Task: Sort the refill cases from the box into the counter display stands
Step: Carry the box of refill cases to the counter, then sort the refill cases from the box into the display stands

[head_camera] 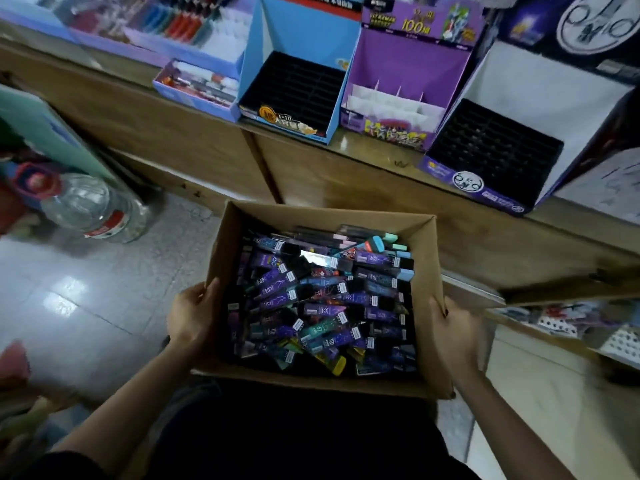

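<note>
**Head view: box of refills held at the counter, sorting not yet begun**

The left hand (192, 315) grasps the 9 o'clock wall of the cardboard box (311, 211), with the thumb hooked over the rim and the fingers outside. The right hand (453, 332) clasps the 3 o'clock wall in the same way. Both are wrapped on the cardboard, and neither holds a case.

The refill cases (322, 303) all lie inside the box in a loose, criss-crossed heap, mostly purple and dark, with a few teal and pink ones toward 1 o'clock.

Beyond the box, at 12 o'clock, runs the wooden counter (363, 157). On it stand the blue display stand (251, 46) with a bare black slotted tray, the purple display stand (408, 53) with white dividers just beside it, and at 2 o'clock the dark display stand (495, 150), also with an unfilled black tray. A pen display (194, 26) sits at 11 o'clock, and a clear plastic bottle (86, 206) lies on the tiled floor at 9 o'clock.

The step in hand appears to be bringing the box to the stands. Next, the box needs a resting place to free a hand. Each case must then be matched by its print to a stand and slid into a slot.
</note>
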`<state>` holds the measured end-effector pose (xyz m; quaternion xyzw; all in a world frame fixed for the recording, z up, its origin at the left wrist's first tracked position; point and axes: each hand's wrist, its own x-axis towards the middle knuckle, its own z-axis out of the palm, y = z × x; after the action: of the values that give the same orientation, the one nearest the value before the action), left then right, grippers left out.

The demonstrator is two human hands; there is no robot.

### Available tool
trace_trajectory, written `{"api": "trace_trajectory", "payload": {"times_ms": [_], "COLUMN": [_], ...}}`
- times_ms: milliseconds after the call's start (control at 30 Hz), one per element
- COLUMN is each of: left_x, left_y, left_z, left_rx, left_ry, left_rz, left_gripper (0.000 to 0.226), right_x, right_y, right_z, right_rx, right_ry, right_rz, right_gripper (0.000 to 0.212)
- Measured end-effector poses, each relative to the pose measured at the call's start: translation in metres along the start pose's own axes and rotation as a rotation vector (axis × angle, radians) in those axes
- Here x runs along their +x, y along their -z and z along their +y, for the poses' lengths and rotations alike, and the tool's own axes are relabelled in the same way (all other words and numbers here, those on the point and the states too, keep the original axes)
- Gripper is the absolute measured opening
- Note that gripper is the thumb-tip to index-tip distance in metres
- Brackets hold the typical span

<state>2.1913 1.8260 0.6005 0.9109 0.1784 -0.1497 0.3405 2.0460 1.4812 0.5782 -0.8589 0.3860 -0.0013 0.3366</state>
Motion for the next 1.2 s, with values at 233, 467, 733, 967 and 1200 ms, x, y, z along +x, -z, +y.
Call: {"api": "trace_trajectory", "payload": {"times_ms": [233, 467, 733, 967, 1200], "left_x": [0.092, 0.13, 0.144, 0.16, 0.146], "left_y": [-0.016, -0.063, -0.091, -0.1, -0.107], "left_z": [-0.002, -0.02, -0.018, -0.012, 0.002], "left_rx": [0.095, 0.1, 0.091, 0.143, 0.299], "left_ry": [-0.24, -0.278, -0.286, -0.333, -0.885], "left_rz": [-0.079, -0.018, 0.011, 0.082, 0.138], "left_gripper": [0.04, 0.047, 0.05, 0.047, 0.04], "right_x": [0.0, 0.009, 0.026, 0.051, 0.037], "right_y": [-0.079, -0.115, -0.124, -0.13, -0.121], "right_z": [0.004, 0.029, 0.035, 0.035, 0.029], "right_rx": [0.09, 0.124, 0.087, 0.067, -0.206], "right_ry": [-0.247, -0.125, -0.1, -0.149, -0.054], "right_rz": [0.075, 0.214, 0.263, 0.223, 0.266], "right_gripper": [0.024, 0.029, 0.03, 0.028, 0.032]}}
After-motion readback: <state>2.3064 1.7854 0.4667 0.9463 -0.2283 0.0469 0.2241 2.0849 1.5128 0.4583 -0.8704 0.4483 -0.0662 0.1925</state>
